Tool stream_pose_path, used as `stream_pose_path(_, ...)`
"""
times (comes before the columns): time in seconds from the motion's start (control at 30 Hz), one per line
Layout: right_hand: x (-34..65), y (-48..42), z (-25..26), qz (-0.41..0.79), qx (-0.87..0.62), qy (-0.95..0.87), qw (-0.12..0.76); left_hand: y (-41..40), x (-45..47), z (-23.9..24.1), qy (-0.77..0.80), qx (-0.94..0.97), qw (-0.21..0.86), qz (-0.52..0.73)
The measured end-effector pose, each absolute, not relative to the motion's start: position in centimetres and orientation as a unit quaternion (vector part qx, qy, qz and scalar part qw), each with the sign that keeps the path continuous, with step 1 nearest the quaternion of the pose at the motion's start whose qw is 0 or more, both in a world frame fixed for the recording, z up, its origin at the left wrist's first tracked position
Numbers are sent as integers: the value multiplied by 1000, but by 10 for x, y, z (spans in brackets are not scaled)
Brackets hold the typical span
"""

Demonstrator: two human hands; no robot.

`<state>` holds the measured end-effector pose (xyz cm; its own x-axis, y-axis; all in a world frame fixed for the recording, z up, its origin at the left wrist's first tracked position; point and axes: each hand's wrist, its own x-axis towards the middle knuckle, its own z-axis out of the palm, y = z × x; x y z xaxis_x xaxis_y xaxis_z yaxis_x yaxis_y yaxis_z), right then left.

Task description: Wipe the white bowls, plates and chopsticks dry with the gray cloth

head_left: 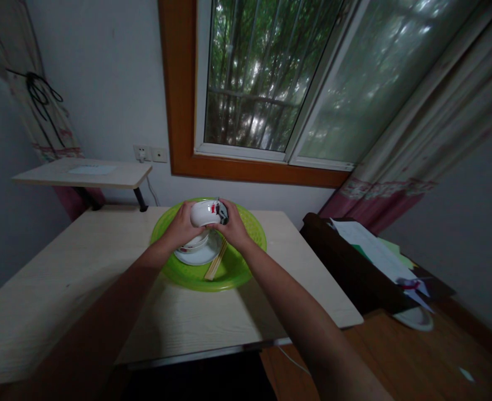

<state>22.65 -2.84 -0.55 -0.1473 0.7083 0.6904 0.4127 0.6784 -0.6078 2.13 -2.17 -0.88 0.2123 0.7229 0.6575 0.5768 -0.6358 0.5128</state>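
A white bowl (203, 214) with a red and black print is held up between my two hands. My left hand (182, 227) is closed on its left side, and my right hand (235, 227) grips the right side. By my right fingers there is a dark grey patch; I cannot tell if it is print or a cloth. Below, partly hidden by my hands, another white bowl (196, 241) rests on a white plate (198, 258). A bundle of chopsticks (214, 264) lies to the plate's right. All of these are in or above a round lime-green tray (229, 281).
The tray stands on a pale wooden table (82, 250). At its back left is a raised shelf (124, 177) with a paper on it. A dark cabinet (333, 256) with papers (371, 248) stands to the right, below a window (262, 78) and curtain.
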Motion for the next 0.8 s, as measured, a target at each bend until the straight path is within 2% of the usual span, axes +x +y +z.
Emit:
stream_pose_path(0.23,226,-40,5,128,-355,-778,502,-21,21,-9,425,782,46,453)
stream_pose_path(0.8,228,-39,6,155,-383,-730,544,-21,21,-14,389,837,-38,383)
